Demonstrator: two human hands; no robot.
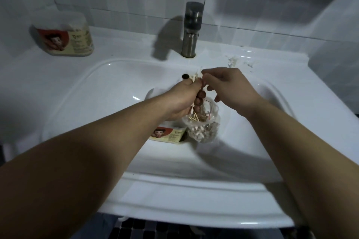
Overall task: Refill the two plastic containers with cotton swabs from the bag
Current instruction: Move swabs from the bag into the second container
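While my left hand (182,101) clamps a bundle of cotton swabs (195,78) above the bag (204,126), my right hand (231,85) pinches their tips. One container (171,135) sits left of the bag in the sink (108,87), unfilled I judge; the other container (64,34) waits far left.

Both forearms are bare to the frame's lower edge — no sleeves, watch or bracelet; the left hand (181,101) and right hand (232,87) are ungloved, ringless — nails short.
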